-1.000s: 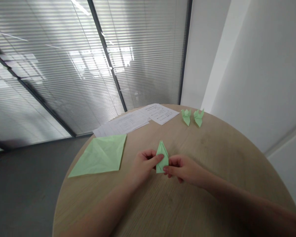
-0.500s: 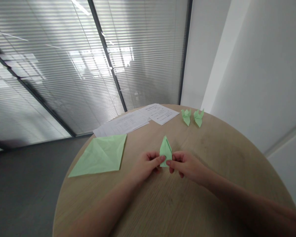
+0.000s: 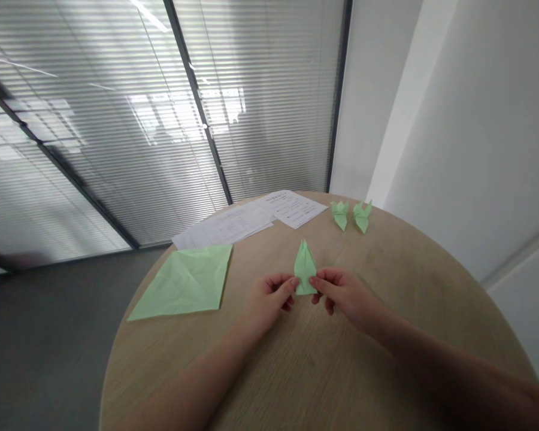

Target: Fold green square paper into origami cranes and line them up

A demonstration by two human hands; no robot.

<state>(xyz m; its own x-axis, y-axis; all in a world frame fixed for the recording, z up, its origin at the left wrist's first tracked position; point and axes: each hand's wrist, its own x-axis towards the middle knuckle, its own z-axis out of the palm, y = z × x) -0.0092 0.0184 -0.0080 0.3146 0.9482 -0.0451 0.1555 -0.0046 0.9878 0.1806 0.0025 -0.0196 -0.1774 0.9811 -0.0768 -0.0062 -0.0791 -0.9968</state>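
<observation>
Between my two hands is a small folded piece of light green paper (image 3: 305, 267), narrow and pointed at the top with a slit near its tip, and broad at the bottom. My left hand (image 3: 273, 293) pinches its left edge between thumb and fingers. On the other side, my right hand (image 3: 341, 292) grips the right edge the same way, thumb in front. The fingers behind the paper are partly hidden.
A creased sheet of green paper (image 3: 184, 281) lies to the left on the round wooden table (image 3: 314, 371). Printed white sheets (image 3: 233, 224) overlap at the back. Two folded green paper cranes (image 3: 340, 215) stand at the back right. Window blinds and a white wall border the table.
My thumbs have shifted outward to the paper's edges, uncovering more of its front. The folded paper sits slightly higher and now faces me more squarely.
</observation>
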